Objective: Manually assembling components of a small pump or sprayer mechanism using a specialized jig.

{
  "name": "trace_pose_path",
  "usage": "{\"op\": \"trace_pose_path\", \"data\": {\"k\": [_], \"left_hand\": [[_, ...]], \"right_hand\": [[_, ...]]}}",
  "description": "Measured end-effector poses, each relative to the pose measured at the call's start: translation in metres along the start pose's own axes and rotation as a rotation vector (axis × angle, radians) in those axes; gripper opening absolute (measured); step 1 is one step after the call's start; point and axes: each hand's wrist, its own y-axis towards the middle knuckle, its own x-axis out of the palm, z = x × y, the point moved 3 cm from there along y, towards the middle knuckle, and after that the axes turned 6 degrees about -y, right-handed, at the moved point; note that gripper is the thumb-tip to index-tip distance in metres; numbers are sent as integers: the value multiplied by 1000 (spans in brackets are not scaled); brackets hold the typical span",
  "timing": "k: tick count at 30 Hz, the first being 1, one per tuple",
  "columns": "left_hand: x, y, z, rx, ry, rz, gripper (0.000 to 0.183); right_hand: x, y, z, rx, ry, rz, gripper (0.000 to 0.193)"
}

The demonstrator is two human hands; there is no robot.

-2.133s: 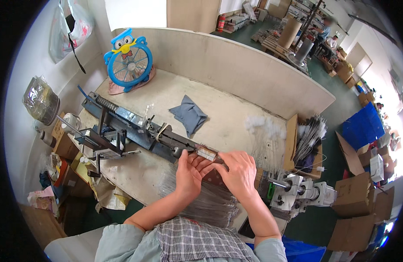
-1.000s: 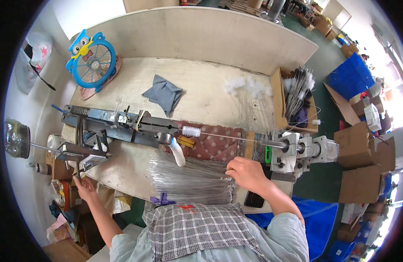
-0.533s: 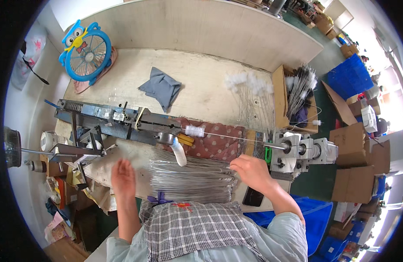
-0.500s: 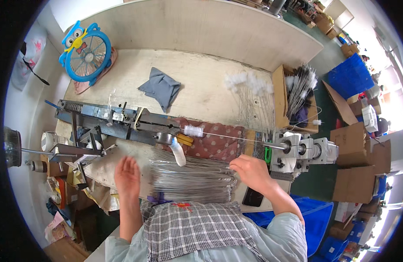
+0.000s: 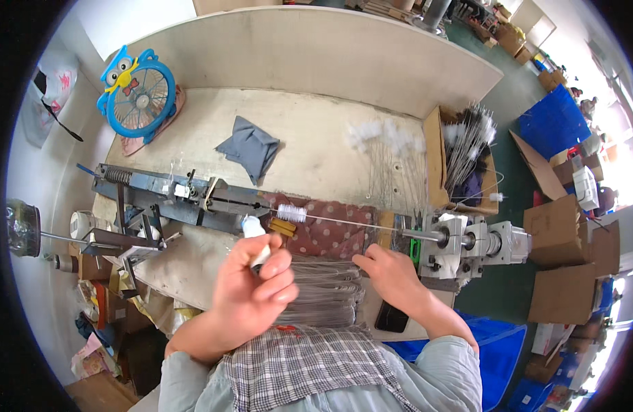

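Note:
My left hand [image 5: 253, 285] is curled around a white lever handle [image 5: 250, 225] on the long metal jig [image 5: 193, 209]; the fingers hide part of the handle. Just beyond it, a white-bristled brush [image 5: 292, 213] sits on a twisted wire stretched from the jig to the metal spindle unit [image 5: 461, 238] at the right. My right hand [image 5: 395, 275] has thumb and fingertips together by the right ends of a bundle of thin wires [image 5: 316, 295]. Whether a wire lies in that pinch is too small to see.
A yellow block [image 5: 283, 228] lies on dotted brown cloth [image 5: 334, 230]. Behind are a grey cloth [image 5: 250, 147], finished brushes [image 5: 388, 141] and a carton [image 5: 436, 154] of more brushes. A blue fan [image 5: 141, 103] stands at far left. A phone [image 5: 391, 318] lies near my right forearm.
My left hand has come right and up from the bench to close on the white handle. My right hand stays by the wire ends. The view has shifted slightly.

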Motion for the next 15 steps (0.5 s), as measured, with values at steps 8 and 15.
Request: {"op": "trace_pose_path", "data": {"k": [8, 15], "left_hand": [[-20, -35, 47, 320, 210, 167, 56], [-48, 5, 10, 21, 836, 24, 38]], "right_hand": [[-48, -10, -8, 139, -371, -8, 29], [-140, -15, 30, 415, -142, 594, 16]]}}
